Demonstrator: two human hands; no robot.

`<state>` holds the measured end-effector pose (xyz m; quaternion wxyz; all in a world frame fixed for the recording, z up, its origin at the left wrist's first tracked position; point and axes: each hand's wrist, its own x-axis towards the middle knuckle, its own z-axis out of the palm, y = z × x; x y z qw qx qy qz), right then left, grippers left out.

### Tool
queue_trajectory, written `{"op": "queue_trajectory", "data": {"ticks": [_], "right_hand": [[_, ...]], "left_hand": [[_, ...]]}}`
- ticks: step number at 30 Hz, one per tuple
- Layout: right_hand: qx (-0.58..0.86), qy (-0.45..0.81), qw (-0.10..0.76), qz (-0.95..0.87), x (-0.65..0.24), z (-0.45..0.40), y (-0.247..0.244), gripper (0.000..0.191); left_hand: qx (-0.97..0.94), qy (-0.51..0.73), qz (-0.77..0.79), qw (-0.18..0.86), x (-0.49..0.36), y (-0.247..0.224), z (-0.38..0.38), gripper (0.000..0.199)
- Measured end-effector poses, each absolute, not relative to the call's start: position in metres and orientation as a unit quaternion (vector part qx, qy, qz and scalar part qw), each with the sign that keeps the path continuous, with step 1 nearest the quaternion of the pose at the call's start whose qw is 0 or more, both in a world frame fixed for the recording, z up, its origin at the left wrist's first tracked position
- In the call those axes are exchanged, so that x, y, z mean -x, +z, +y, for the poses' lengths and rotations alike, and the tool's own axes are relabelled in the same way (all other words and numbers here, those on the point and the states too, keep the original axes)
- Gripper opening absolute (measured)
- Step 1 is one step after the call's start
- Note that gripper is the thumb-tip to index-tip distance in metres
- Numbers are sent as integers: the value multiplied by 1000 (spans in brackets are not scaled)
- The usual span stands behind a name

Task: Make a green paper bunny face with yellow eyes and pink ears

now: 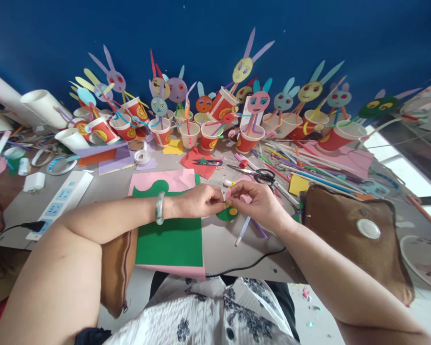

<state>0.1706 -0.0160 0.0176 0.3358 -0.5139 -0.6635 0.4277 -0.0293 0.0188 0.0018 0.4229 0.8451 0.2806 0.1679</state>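
Note:
My left hand (201, 200), with a bracelet on its wrist, has its fingers pinched together, and what they hold is hidden. Facing it, my right hand (260, 205) pinches a small pink paper piece (228, 193) between thumb and fingers, and the fingertips of both hands nearly meet there. Just below the fingertips is a green paper disc (226, 215) with a yellow spot, partly covered by the hands. A clear glue stick (243, 232) and a purple stick (259, 229) lie near my right hand. Under my left forearm is a green paper sheet (168, 244) on pink paper.
Paper cups (249, 139) with paper animal heads on sticks line the blue wall. Black-handled scissors (264, 176), smaller scissors (207, 162) and many coloured sticks (309, 160) lie beyond my hands. A power strip (61, 203) is left, a brown bag (348, 230) right, a black cable (251, 265) in front.

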Motion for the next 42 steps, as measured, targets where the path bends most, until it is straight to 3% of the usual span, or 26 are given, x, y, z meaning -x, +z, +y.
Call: {"op": "queue_trajectory", "data": {"ticks": [12, 17, 24, 33, 38, 42], "right_hand": [[520, 428, 341, -656, -169, -17, 22, 22], [540, 371, 438, -616, -173, -17, 24, 26], [533, 361, 550, -532, -179, -15, 21, 29], [473, 418, 464, -621, -181, -20, 30, 37], [446, 461, 378, -668, -181, -18, 35, 32], [466, 419, 337, -703, -177, -18, 36, 21]], "left_hand": [[-846, 189, 258, 427, 31, -1, 20, 31], [-852, 263, 220, 395, 33, 4, 22, 34], [-882, 355, 141, 277, 37, 6, 19, 24], [-928, 334, 92, 135, 44, 8, 20, 15], [-942, 315, 88, 80, 43, 10, 23, 16], [-956, 271, 91, 72, 42, 9, 24, 17]]}}
